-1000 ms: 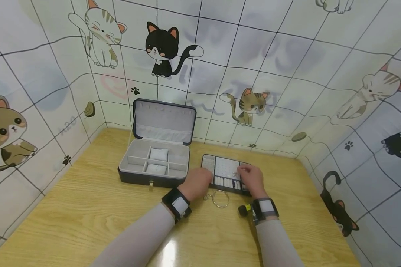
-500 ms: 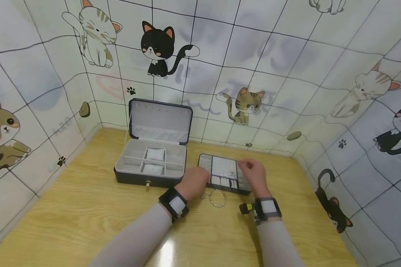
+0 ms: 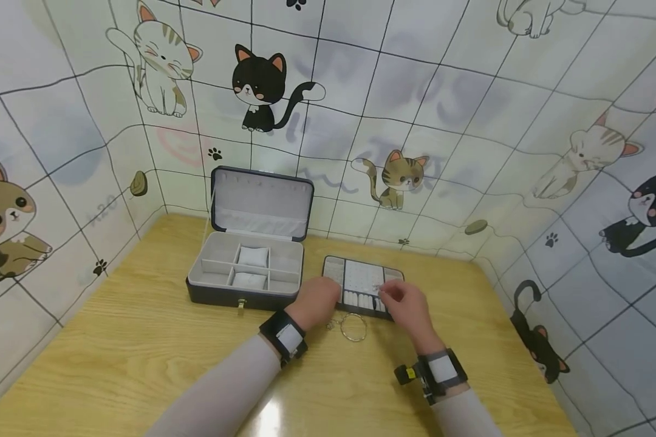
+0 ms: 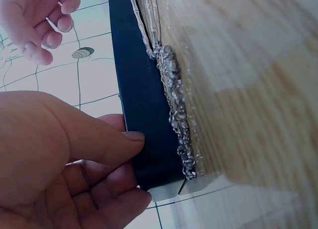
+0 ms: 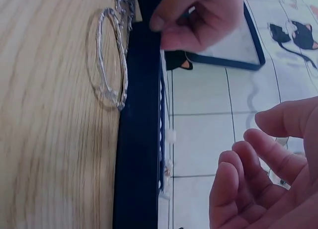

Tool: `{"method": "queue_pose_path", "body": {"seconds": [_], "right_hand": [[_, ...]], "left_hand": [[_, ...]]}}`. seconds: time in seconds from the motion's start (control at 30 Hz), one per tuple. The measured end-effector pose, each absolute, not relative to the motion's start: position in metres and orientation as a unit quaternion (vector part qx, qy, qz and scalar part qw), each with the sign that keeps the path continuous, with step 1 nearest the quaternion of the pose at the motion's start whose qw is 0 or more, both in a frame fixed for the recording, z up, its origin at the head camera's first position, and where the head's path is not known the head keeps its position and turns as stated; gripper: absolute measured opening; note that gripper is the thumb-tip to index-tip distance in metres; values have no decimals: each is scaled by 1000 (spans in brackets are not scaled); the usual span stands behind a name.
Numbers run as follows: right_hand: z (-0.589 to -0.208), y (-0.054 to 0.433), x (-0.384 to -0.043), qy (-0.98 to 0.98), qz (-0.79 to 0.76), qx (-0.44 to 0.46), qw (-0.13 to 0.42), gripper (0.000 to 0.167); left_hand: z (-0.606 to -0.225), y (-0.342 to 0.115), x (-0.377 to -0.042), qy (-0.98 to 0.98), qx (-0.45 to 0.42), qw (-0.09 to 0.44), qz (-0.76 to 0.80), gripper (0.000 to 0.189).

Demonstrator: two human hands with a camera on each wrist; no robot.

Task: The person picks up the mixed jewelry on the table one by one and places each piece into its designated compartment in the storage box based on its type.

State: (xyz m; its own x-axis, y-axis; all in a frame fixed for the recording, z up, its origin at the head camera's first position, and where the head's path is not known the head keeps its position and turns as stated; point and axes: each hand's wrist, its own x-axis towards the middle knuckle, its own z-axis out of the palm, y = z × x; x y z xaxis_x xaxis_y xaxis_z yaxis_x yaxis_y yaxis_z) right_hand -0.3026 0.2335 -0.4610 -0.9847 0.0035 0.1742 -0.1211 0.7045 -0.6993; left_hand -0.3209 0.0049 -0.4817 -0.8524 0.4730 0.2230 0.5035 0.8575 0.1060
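A dark jewelry tray (image 3: 355, 309) with pale lining lies on the table, right of a jewelry box. My left hand (image 3: 315, 301) grips its front left corner, thumb on the front face in the left wrist view. My right hand (image 3: 409, 306) hovers over the tray's right part, thumb and loosely curved fingers (image 5: 238, 169) apart with nothing between them. Beneath its fingertips, small shiny earrings (image 3: 378, 287) sit on the white pad. Before the tray lie a bangle (image 3: 353, 328) and a sparkly silver chain (image 4: 174, 95), partly behind the left hand in the head view.
The jewelry box (image 3: 213, 294) stands open at the left, its lid (image 3: 262, 203) leaning back. Two white cushions (image 3: 253, 256) fill its middle compartments. A cat-print cloth wall (image 3: 328, 121) encloses the wooden table (image 3: 142, 340) at the back and sides.
My right hand first shifts to the right edge of the tray, then comes back left and nearer over the white pad. My left hand stays at the tray's corner.
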Motion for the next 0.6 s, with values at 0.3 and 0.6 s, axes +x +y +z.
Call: {"method": "queue_pose_path", "body": {"seconds": [0.3,0.6], "right_hand": [[-472,213,-292,-934,325,105,103,16],[-481,205,-289,-945,283,155,60,12]], "left_hand": [[-488,8,-325,-959,-256,98,-76,8],[-488,7,-326,-958,-257,98,-79,11]]}}
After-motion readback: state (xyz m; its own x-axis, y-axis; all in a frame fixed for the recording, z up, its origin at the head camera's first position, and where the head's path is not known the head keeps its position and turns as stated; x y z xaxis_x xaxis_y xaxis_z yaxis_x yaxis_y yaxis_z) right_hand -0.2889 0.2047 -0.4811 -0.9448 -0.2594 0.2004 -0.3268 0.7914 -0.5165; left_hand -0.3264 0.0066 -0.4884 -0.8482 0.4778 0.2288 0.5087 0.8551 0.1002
